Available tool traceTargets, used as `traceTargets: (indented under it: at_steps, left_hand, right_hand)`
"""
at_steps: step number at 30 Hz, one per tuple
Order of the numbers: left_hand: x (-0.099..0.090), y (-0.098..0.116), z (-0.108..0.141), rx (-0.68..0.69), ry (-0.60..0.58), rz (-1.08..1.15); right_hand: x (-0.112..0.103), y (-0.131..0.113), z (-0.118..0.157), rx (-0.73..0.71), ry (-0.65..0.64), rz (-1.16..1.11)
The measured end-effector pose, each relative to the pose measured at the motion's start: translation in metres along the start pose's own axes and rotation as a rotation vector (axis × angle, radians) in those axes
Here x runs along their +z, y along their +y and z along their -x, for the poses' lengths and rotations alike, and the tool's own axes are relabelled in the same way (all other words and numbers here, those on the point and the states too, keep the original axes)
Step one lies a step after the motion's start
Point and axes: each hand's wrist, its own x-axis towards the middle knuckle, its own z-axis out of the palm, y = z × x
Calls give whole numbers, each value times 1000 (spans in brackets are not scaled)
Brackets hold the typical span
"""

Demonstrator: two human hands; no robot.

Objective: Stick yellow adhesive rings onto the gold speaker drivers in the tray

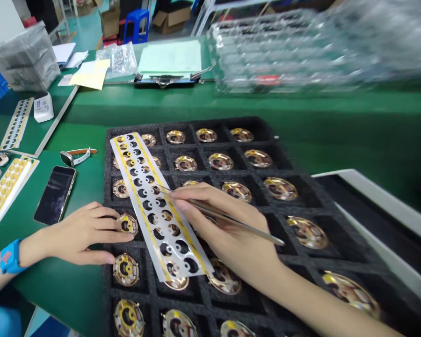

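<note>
1. Perforated sheet (153,204), in the head view, lies slantwise over a black foam tray (108,292), between both hands' fingers
2. Right hand (238,243): thumb and forefinger pinch metal tweezers (228,217), tips reaching the sheet just ahead of them
3. Left hand (86,234): fingers spread, fingertips at a round gold disc (127,225)
4. Phone (55,194) beyond the left knuckles

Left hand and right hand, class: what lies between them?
In the head view, the perforated white-and-yellow sheet lies between left hand and right hand, across the black tray.
</note>
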Motion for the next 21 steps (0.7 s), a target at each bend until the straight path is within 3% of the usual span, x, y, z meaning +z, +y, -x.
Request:
traceTargets:
  at_steps: [5,9,13,16,19,21]
  left_hand:
    - [-9,-18,-18,-222,82,-210]
    - [-8,-46,-40,-258,-120,-229]
    - [-9,-65,-55,-212,-197,-187]
    - [-11,-70,-53,-222,-117,-164]
    - [-9,-66,-39,-266,107,-160]
    - [-4,-61,-27,-271,239,-159]
  right_hand:
    - [-7,22,-31,116,-51,-38]
    - [-9,25,-43,196,-16,-52]
    - [-7,13,-36,18,97,29]
    - [1,5,-30,-228,3,82]
    - [14,5,-30,-396,-201,80]
    - [21,9,-31,-422,-294,67]
